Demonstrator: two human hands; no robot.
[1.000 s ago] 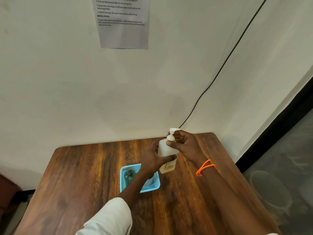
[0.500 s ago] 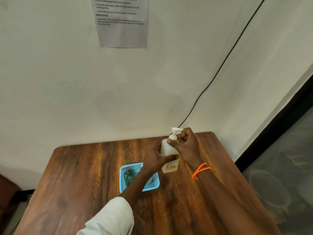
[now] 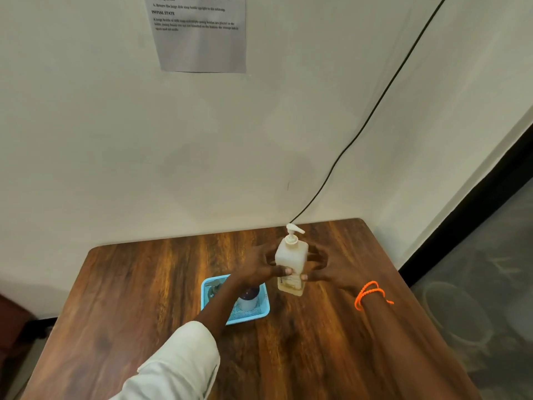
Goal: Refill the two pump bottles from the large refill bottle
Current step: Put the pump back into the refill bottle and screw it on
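Observation:
A white pump bottle [image 3: 290, 255] stands upright on the wooden table [image 3: 144, 284], its pump head on top with the nozzle pointing right. My left hand [image 3: 258, 267] grips the bottle's body from the left, and my right hand [image 3: 324, 268] grips it from the right, both thumbs on its front near the label. Just left of it sits a blue basket [image 3: 264, 310]. Inside the basket are a dark green pump bottle [image 3: 212, 290] and a pale bottle with a dark top [image 3: 248, 297], partly hidden by my left forearm.
The table stands against a white wall, with its right edge close to the bottle. A black cable [image 3: 366, 122] runs down the wall to the table's back edge. A printed sheet [image 3: 202, 33] hangs on the wall. At lower right, a pale round container [image 3: 458, 316] is on the floor.
My right hand has dropped from the pump head to the side of the bottle's body. The pump head now shows uncovered. My left hand still holds the body.

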